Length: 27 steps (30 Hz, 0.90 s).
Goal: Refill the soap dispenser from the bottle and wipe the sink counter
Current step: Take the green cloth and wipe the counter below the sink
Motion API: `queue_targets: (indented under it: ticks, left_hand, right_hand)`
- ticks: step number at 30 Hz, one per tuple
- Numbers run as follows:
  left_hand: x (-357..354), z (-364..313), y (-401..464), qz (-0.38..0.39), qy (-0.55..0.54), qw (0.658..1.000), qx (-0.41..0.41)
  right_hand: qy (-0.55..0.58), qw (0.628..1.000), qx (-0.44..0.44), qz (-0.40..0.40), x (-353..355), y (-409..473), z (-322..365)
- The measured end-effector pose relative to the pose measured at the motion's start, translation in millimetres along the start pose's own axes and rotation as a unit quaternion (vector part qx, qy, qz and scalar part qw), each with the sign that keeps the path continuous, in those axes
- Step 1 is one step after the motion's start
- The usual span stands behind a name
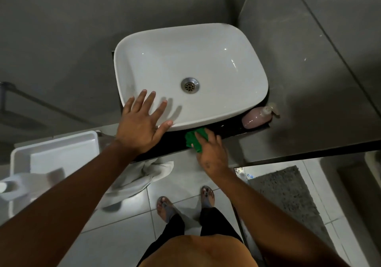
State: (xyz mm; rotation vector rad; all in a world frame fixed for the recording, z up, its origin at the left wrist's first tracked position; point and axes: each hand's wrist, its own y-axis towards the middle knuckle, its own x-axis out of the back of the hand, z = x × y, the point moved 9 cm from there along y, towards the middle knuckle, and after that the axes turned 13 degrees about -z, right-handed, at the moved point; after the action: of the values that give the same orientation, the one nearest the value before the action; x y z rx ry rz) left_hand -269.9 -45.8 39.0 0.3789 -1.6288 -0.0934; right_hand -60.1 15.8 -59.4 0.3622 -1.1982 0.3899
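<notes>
The left hand [142,124] lies flat with its fingers spread and straight on the near left rim of the white basin [237,45], holding nothing; it looks to be bracing there. Just right of it, on the dark strip of worktop [228,129] under the basin's front edge, sits the green cloth [192,137], and the right hand [212,153] presses down on it with fingers laid over the top, so its grip is a flat press more than a closed pinch. The cloth looks soft, light and limp, so it should bunch and fold under the palm; it is best held by spreading the fingers across its bulk rather than nipping a corner. It is crumpled, so no clear long axis can be told. Further right, at the end of the strip and just beside the basin, the soap dispenser [257,117] stands with pink liquid inside and its pump spout pointing right. In this steep downward view its long axis seems to tilt rightward. Being smooth, it may be slippery if wet, and it is best taken round the body.
</notes>
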Motion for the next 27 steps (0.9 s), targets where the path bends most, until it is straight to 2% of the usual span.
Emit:
queue_targets:
  ticks: [1, 4, 6, 8, 11, 13, 17, 20, 22, 24, 27]
  left_hand:
    - [0.0, 1.0, -0.1, 0.003, -0.005, 1.0, -0.005]
    - [5.4, 12.5, 0.4, 0.002, -0.047, 0.999, -0.017]
    - [10.4, 26.2, -0.1, -0.004, -0.076, 0.997, -0.017]
    - [11.5, 36.6, 0.7, 0.005, -0.079, 0.996, -0.028]
    - [11.0, 42.3, 2.9, 0.04, -0.066, 0.996, -0.046]
    - [13.3, 44.2, 2.3, 0.05, -0.066, 0.995, -0.05]
    - [18.3, 54.6, -9.6, 0.031, -0.083, 0.996, -0.025]
    - [29.9, 75.8, -40.4, -0.015, -0.105, 0.993, 0.058]
    - [39.0, 104.0, -86.7, -0.066, -0.116, 0.976, 0.171]
    - [39.7, 135.7, -156.1, -0.093, -0.108, 0.938, 0.316]
    - [12.4, 168.1, -266.0, -0.056, -0.067, 0.875, 0.476]
  right_hand:
    - [0.002, 1.0, -0.003, -0.003, 4.7, 2.0, -10.4]
    - [0.025, 0.99, -0.127, -0.057, 27.3, 5.7, -61.0]
    - [0.014, 0.983, -0.174, -0.061, 29.0, 0.6, -61.8]
    - [-0.004, 0.987, -0.156, -0.04, 17.6, -4.7, -21.6]
    - [0.008, 0.999, -0.039, 0.004, -9.3, -15.1, 71.6]
    - [0.013, 0.999, 0.023, 0.032, -24.4, -20.2, 108.3]
    - [0.037, 0.998, -0.06, -0.002, -27.6, -21.3, 101.6]
    - [0.05, 0.998, 0.001, 0.025, -43.8, -24.5, 136.8]
    - [0.085, 0.993, 0.039, 0.069, -57.7, -22.1, 168.1]
    - [0.142, 0.983, 0.054, 0.107, -71.1, -20.5, 199.9]
    - [0.239, 0.954, 0.101, 0.148, -96.9, -31.0, 265.8]
